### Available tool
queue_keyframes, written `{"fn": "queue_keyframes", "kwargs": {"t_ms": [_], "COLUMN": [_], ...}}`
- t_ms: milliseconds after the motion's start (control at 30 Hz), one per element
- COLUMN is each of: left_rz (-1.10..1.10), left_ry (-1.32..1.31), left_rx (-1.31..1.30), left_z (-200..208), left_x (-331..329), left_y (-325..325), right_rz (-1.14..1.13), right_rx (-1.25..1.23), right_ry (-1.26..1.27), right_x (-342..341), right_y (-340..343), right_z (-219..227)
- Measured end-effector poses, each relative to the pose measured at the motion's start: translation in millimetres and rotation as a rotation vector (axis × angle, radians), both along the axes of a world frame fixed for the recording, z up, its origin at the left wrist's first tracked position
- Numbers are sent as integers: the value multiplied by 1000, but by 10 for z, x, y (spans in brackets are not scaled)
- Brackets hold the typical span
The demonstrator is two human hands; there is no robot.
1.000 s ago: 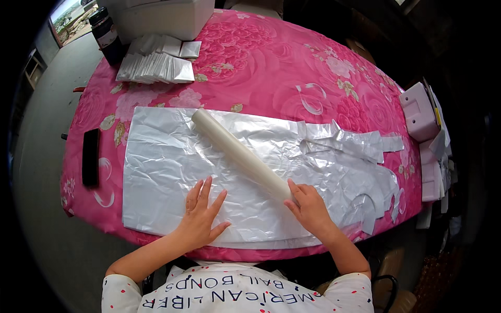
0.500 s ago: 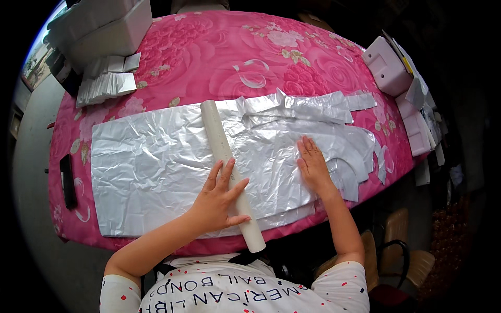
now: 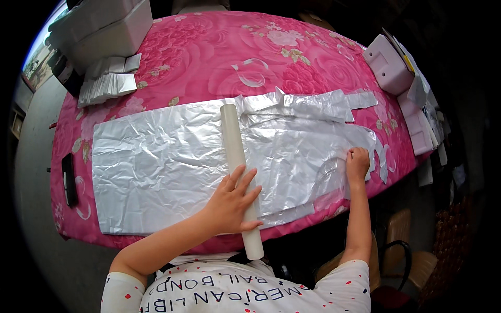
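A stack of thin, shiny, translucent plastic bags (image 3: 151,177) lies flat and wrinkled across the near part of the table. Curved cut-outs and strips mark its right end. Across the stack rests a pale grey pipe (image 3: 233,141), tilted slightly, its near end sticking out past the table edge toward me. My left hand (image 3: 232,201) lies on the pipe's near half with fingers spread. At the right end of the stack, my right hand (image 3: 358,163) is closed, fingertips pinching the edge of the top plastic bag; the exact grip is partly hidden.
A pink floral cloth (image 3: 209,57) covers the table. Folded white packets (image 3: 107,87) lie at the far left beside a white foam box (image 3: 112,39). A black object (image 3: 68,180) sits near the left edge. Foam boxes (image 3: 389,65) line the right edge; chairs (image 3: 402,250) stand beyond.
The pipe and my left hand have shifted to the right over the bags. My right hand has moved right from lying flat on the sheet and closed at its right end.
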State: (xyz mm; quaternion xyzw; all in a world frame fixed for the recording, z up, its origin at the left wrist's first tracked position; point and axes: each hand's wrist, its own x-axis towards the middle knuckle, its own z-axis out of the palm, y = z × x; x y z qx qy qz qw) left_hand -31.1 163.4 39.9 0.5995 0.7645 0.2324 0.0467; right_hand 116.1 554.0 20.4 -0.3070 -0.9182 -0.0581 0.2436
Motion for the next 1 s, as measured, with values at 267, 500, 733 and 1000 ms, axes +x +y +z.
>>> {"fn": "queue_keyframes", "kwargs": {"t_ms": [267,500,733,1000], "left_rz": [-14,199,568,880], "left_ry": [-3,-1154,-1530,-1246], "left_rx": [30,396,168,-110], "left_z": [2,101,77,294], "left_x": [22,134,-659,-1288], "left_y": [30,-85,-992,-2328], "right_rz": [295,815,1089,584], "right_rx": [-497,-1001,-766,-486], "right_ry": [386,117,-84,-189], "right_x": [-255,-471,-374,-92], "right_y": [-1077,-2405,-2881,-2732], "right_z": [619,822,819,483]}}
